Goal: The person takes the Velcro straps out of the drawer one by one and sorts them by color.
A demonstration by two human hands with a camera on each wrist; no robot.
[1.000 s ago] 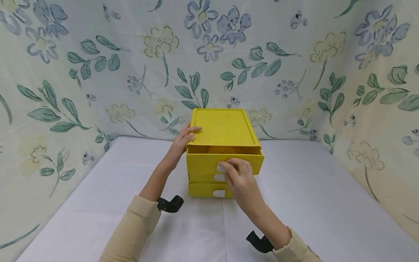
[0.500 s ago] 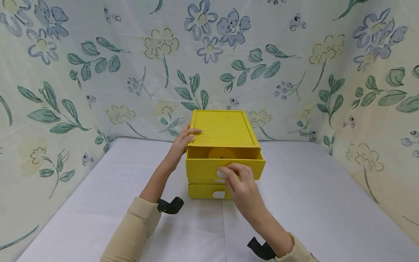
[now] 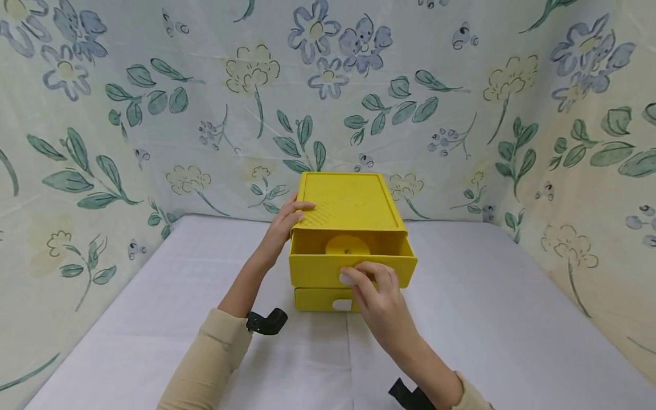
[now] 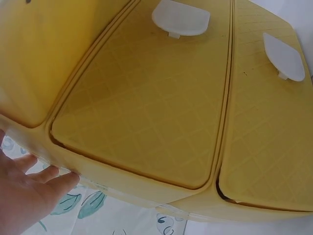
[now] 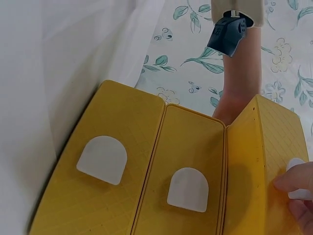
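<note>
A yellow cabinet of drawers (image 3: 353, 199) stands on the table with its top drawer (image 3: 314, 271) pulled out. Inside that drawer lies a round yellow-orange thing (image 3: 343, 244) with a small dark spot; its kind is unclear. The right hand (image 3: 381, 302) pinches the drawer's white pull tab (image 3: 347, 279) between thumb and fingers. Against the cabinet's left side rests the left hand (image 3: 281, 228), some of its fingertips on the top edge. Two lower drawers, the middle one (image 5: 195, 142) and the bottom one (image 5: 117, 112), are closed in the right wrist view, each with a white tab.
A white cloth covers the table (image 3: 487, 296) on both sides of the cabinet. Floral fabric (image 3: 328, 85) hangs close behind it and along both sides. Black wrist devices (image 3: 267, 321) sit on both forearms, at beige sleeves.
The right hand has drawn the top drawer farther out toward the person, showing more of its inside and the round thing. The left hand has stayed in place on the cabinet.
</note>
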